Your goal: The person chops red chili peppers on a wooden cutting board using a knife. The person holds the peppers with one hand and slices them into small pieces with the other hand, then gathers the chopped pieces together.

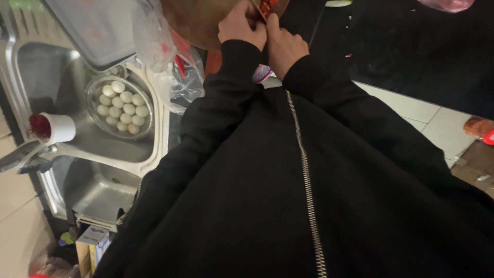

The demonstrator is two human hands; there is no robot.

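My left hand (241,24) and my right hand (283,44) are together at the top middle, both pinching a small red packet (265,6) at the frame's top edge. Black jacket sleeves and a zipped front fill most of the view. Behind the hands sits a brown round board or bowl (193,20), partly hidden. How the packet is gripped is hard to see.
A steel double sink (72,149) lies at left, holding a glass bowl of white balls (121,105). A white cup with red contents (54,127) stands by the tap (23,157). Clear plastic bags (164,62) rest near the sink. A dark counter (411,46) is at right, pale tiled floor below.
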